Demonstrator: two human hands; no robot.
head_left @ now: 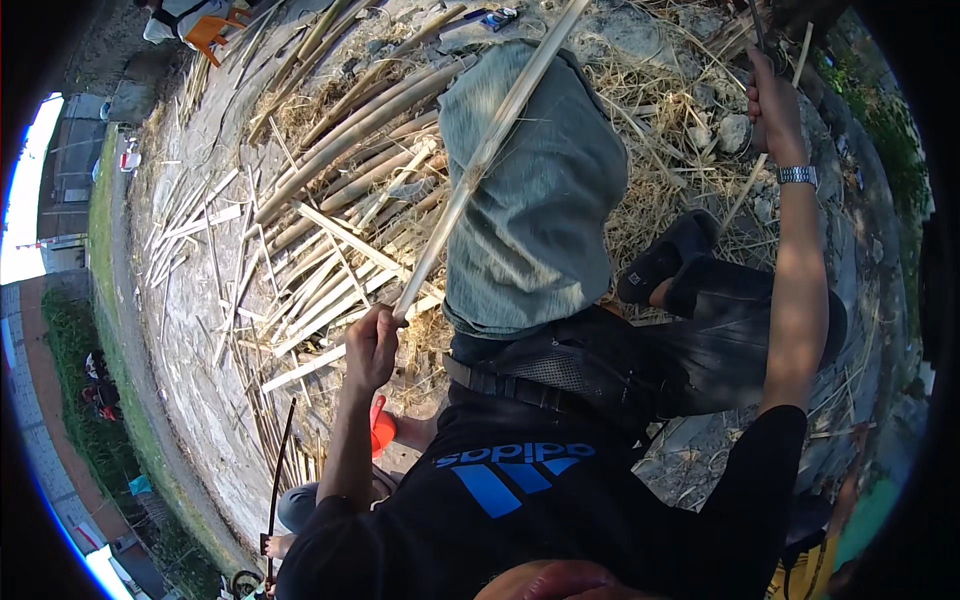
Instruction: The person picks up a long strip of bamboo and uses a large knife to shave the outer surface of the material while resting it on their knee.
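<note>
With straight pale slats (340, 290) piled beside round brown poles (345, 140), the work looks partway: the left hand (375, 347) pinches the near end of a smooth, jointed strip (510, 115) slanting over rumpled grey-green cloth (535, 210), while the right hand's (777, 110) fingers curl round a dark tool (757, 28).

At the upper left, an orange chair (207, 38) shows next to a person (165, 24) in a light top, and a small blue-and-white object (498, 18) lies near the top edge. Down the left side, a band of grass (104, 210) curves past a dark green hedge (72, 350) and a paved strip (35, 400). Leafy plants (888, 140) line the right rim, while pale stones (734, 132) sit among straw (655, 90).
</note>
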